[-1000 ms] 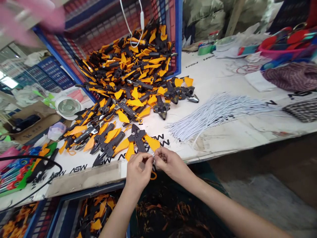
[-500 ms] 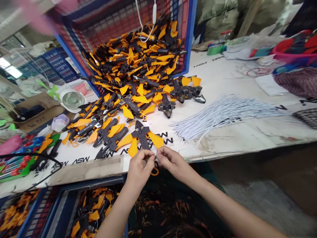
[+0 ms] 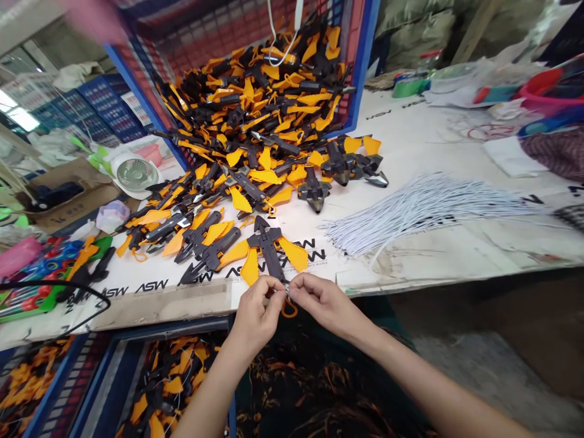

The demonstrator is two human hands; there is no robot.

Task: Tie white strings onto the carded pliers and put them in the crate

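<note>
My left hand (image 3: 258, 313) and my right hand (image 3: 322, 303) meet at the table's front edge, fingertips pinching a small silvery bit at the top of an orange cord loop (image 3: 288, 310). Just above them lies a black toy piece with orange plastic wings (image 3: 269, 252), its lower tip almost at my fingers. Whether the cord joins that piece is hidden by my fingers. Further up, a heap of similar black-and-orange pieces (image 3: 246, 128) spills from a blue-rimmed crate (image 3: 365, 61) onto the table.
A bundle of white cords (image 3: 424, 219) lies on the white ASW-printed table top (image 3: 150, 286). Below the edge, a blue crate (image 3: 109, 377) holds more pieces. A small fan (image 3: 135, 174) and cardboard box (image 3: 68, 194) stand left; a blurred pink shape (image 3: 91, 15) crosses the top left.
The view has swung, so the table and heap sit further right and higher in the picture. My hands stay pinched together on the cord, and the blurred pink shape has shrunk toward the top edge.
</note>
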